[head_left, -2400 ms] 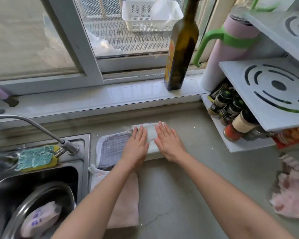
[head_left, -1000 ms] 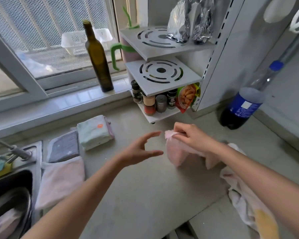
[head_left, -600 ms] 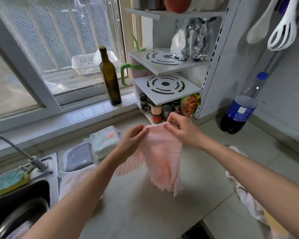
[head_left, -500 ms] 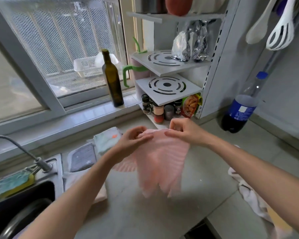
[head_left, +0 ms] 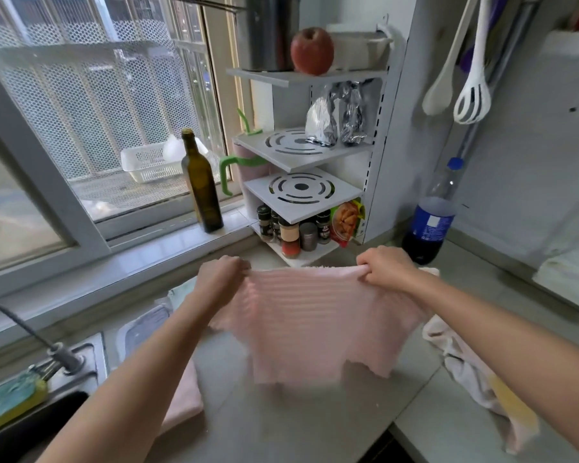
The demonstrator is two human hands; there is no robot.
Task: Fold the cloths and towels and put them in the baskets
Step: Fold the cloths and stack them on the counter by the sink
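A pink ribbed cloth (head_left: pixel 315 322) hangs spread out above the grey counter. My left hand (head_left: pixel 219 277) grips its top left corner and my right hand (head_left: pixel 386 267) grips its top right corner, stretching the top edge taut. Folded cloths lie to the left, partly hidden by my left arm: a grey checked one (head_left: pixel 139 332), a pale green one (head_left: pixel 181 292) and a pink one (head_left: pixel 184 392). A crumpled pink and yellow towel (head_left: pixel 482 382) lies on the counter under my right arm. A white basket (head_left: pixel 147 162) stands outside the window.
A dark green bottle (head_left: pixel 202 188) stands on the sill. A white corner shelf (head_left: pixel 298 192) holds spice jars (head_left: pixel 290 233), foil bags and an apple. A cola bottle (head_left: pixel 430 218) stands at the right. The sink (head_left: pixel 30 416) with tap and sponge is at lower left.
Both hands have moved apart along the pink cloth's top edge, so it now hangs flat and spread. The view has tilted upward, showing more of the shelf.
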